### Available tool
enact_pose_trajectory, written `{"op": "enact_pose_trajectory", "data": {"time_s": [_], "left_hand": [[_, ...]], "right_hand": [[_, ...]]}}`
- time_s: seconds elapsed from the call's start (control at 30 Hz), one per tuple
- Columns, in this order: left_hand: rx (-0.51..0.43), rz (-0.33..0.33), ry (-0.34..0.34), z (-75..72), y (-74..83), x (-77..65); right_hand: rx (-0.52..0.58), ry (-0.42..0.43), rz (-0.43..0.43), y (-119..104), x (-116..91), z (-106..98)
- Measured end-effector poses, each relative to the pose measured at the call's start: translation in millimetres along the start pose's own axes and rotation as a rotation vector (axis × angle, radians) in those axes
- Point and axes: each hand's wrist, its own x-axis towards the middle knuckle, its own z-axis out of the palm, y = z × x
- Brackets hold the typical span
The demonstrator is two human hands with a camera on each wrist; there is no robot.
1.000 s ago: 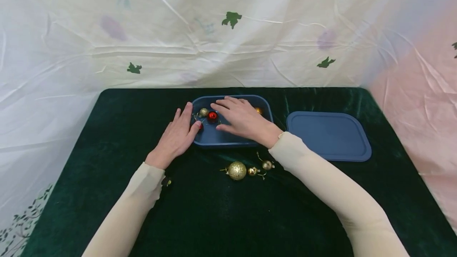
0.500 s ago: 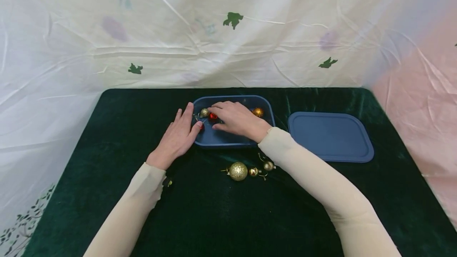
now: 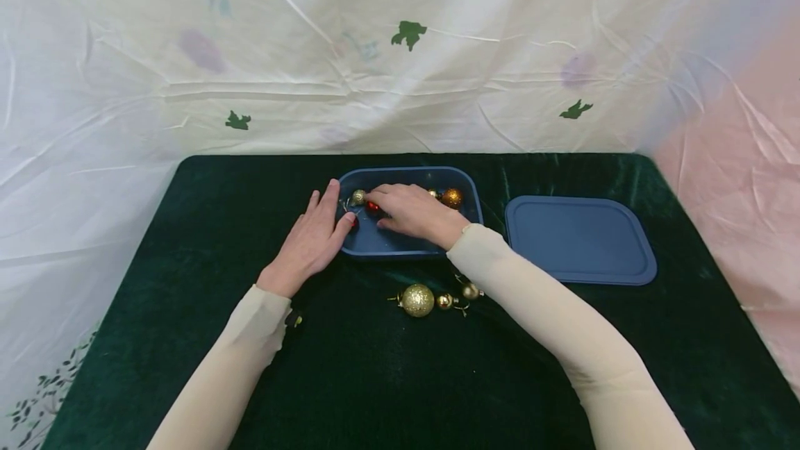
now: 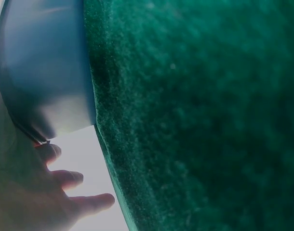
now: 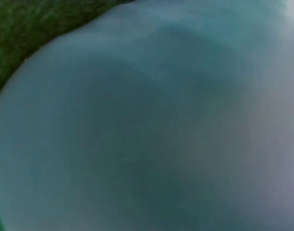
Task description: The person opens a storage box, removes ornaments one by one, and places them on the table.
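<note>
My left hand (image 3: 309, 238) rests along the left wall of a blue rectangular box (image 3: 409, 253), its thumb over the rim and beside a dark red bauble (image 3: 354, 226). In the left wrist view its fingers (image 4: 91, 204) reach straight past the box's outer wall (image 4: 46, 62). Inside the box, my right hand (image 3: 415, 211) lies low over a shiny red bauble (image 3: 373, 207), fingers beyond it and thumb on the near side; whether they pinch it is hidden. A small glittery gold bauble (image 3: 358, 198) sits left of those fingertips. The sleeve blocks the right wrist view.
An orange-gold bauble (image 3: 452, 198) and a smaller gold one (image 3: 433, 194) are in the box's right part. A blue lid (image 3: 581, 239) lies to the right. In front, a large glitter bauble (image 3: 417, 301) and two smaller ones (image 3: 445, 301) rest on dark green cloth (image 3: 387, 380).
My right hand has drawn slightly nearer and lower, its spread fingers coming together over the red bauble. The orange-gold and small gold baubles at the right are uncovered. My left hand stays put.
</note>
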Motion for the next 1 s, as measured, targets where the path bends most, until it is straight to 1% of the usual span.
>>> {"op": "enact_pose_trajectory", "data": {"time_s": [0.37, 0.53, 0.67, 0.9, 1.0], "left_hand": [[0.001, 0.004, 0.005, -0.2, 0.5, -0.7], [-0.004, 0.009, 0.011, 0.2, 0.3, -0.9], [-0.008, 0.008, 0.009, 1.1, 1.0, -1.1], [0.001, -0.015, -0.001, 0.9, 2.5, -1.1], [0.0, -0.019, -0.001, -0.2, 2.4, -0.7]], "right_hand": [[0.024, 0.039, 0.007, 1.6, -4.3, 2.2], [0.05, 0.08, 0.011, 1.7, -10.5, -0.8], [0.063, 0.107, 0.017, 0.8, -19.0, -6.4], [0.08, 0.125, 0.068, -2.0, -36.1, -21.6], [0.078, 0.155, 0.067, -2.2, -42.9, -27.0]]}}
